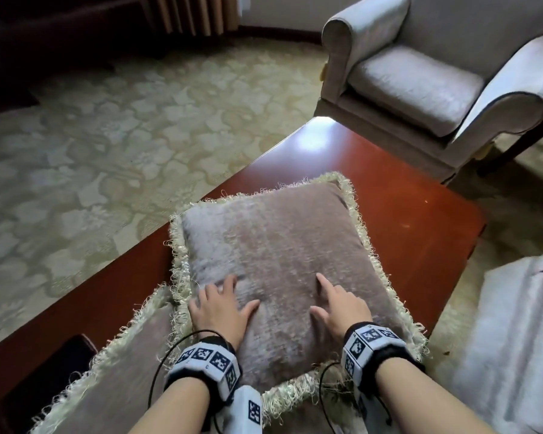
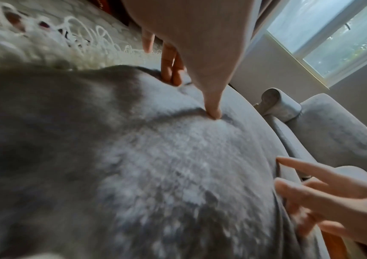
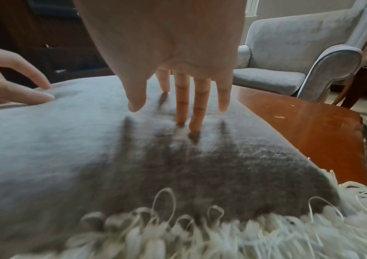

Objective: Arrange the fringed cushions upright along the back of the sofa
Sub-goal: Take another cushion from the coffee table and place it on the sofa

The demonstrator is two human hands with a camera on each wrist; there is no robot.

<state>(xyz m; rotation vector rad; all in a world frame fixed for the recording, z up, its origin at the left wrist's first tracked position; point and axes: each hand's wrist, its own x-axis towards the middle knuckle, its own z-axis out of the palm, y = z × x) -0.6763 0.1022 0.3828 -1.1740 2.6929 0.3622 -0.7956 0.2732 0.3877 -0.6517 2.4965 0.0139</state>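
While my wrists are hovering over the nearer edge, I am laying both hands on the top cushion (image 1: 279,264), which is lying flat on the wooden table (image 1: 405,195) and not yet anywhere near a sofa back. My left hand (image 1: 221,308) is spreading its fingers apart over the plush, thumb out to the side, pressing and gripping nothing. My right hand (image 1: 339,305) is doing the same, its fingers apart with the index finger reaching ahead; in the right wrist view the two middle fingertips (image 3: 186,112) are denting the fabric while the thumb is hanging just above it. Neither hand is closing on anything.

Just under my forearms, a second cushion (image 1: 107,389) is lying beneath the first, its pale fringe sticking out to the left and toward me. The top cushion is overlapping it and resting partly on bare wood beyond.

Here is what I am worrying about: my palms are only pressing down, so if I am trying to lift from this position the slick pile will probably be sliding out from under them. Dragging instead could be shoving the cushion toward the far edge, or snagging loose fringe loops on my fingers.

Further off, an armchair (image 1: 427,83) is standing past the table's far corner, on a patterned carpet (image 1: 123,126).
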